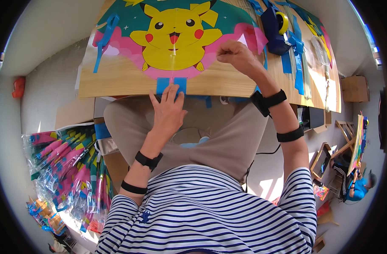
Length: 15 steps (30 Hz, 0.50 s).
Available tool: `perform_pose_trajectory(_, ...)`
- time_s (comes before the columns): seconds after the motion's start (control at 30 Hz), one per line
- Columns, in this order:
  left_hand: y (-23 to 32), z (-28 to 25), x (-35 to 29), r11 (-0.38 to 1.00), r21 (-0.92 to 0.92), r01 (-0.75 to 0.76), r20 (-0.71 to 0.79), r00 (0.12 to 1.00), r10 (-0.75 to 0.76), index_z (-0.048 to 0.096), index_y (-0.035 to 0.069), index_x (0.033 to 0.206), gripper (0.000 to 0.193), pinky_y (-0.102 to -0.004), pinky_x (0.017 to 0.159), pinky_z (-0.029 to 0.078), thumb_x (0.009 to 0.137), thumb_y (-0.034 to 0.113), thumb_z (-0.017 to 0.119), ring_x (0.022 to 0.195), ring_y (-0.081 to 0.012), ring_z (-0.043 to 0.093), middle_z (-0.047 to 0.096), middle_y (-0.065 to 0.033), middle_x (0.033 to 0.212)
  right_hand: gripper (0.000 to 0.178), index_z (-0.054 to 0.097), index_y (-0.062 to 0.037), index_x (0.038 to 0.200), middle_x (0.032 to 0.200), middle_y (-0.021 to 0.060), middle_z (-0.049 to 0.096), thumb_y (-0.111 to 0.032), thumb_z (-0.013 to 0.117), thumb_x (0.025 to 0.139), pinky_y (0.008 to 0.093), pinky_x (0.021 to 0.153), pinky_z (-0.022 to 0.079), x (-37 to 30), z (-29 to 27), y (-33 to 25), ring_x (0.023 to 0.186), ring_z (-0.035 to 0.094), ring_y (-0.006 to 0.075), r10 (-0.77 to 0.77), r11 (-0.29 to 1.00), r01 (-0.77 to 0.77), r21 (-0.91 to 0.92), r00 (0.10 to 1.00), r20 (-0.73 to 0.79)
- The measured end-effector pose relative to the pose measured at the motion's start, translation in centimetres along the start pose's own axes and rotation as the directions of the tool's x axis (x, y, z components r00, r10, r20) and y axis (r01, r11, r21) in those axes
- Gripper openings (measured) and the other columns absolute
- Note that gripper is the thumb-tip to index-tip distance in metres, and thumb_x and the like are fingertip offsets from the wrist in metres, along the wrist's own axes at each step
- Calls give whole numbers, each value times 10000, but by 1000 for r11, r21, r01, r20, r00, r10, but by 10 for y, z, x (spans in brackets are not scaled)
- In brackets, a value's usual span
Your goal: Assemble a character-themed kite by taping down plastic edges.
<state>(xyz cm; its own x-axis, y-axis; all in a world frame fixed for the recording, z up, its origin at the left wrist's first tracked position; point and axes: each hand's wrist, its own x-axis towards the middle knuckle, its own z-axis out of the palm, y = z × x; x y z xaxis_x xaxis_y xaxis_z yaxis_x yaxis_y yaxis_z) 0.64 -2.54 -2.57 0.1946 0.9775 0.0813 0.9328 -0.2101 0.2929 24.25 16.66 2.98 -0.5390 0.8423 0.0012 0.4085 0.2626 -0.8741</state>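
Left hand (166,114) splayed, ungripping, on blue tape (163,86), 6 o'clock of sheet (164,50); right hand (239,56) curled near 3, contents unclear. I judge edge-fixing; next wants firm press.

You can make out no readable word, number or label here, neither on the printed sheet (161,48) in front of you nor beside the small dark-blue emblem (146,216) on your striped shirt (210,211).
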Motion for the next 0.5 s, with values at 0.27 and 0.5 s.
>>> perform_pose_trajectory(0.27, -2, 6, 0, 999, -14, 29, -26, 999, -29, 616, 57, 1255, 598, -778, 1095, 214, 725, 204, 849, 1405, -276, 396, 425, -93, 1417, 76, 662, -36, 824, 910, 115, 522, -89, 714, 809, 404, 786, 444, 44, 82, -34, 941, 535, 296, -124, 882, 252, -399, 940, 318)
perform_pose_trajectory(0.5, -2, 7, -2, 997, -49, 54, -69, 996, -58, 627, 54, 1258, 612, -752, 1112, 207, 708, 197, 853, 1323, -333, 400, 429, -91, 1378, 35, 685, -42, 801, 964, 152, 560, -75, 696, 802, 448, 802, 461, 60, 111, -29, 979, 559, 342, -172, 777, 372, -508, 901, 397)
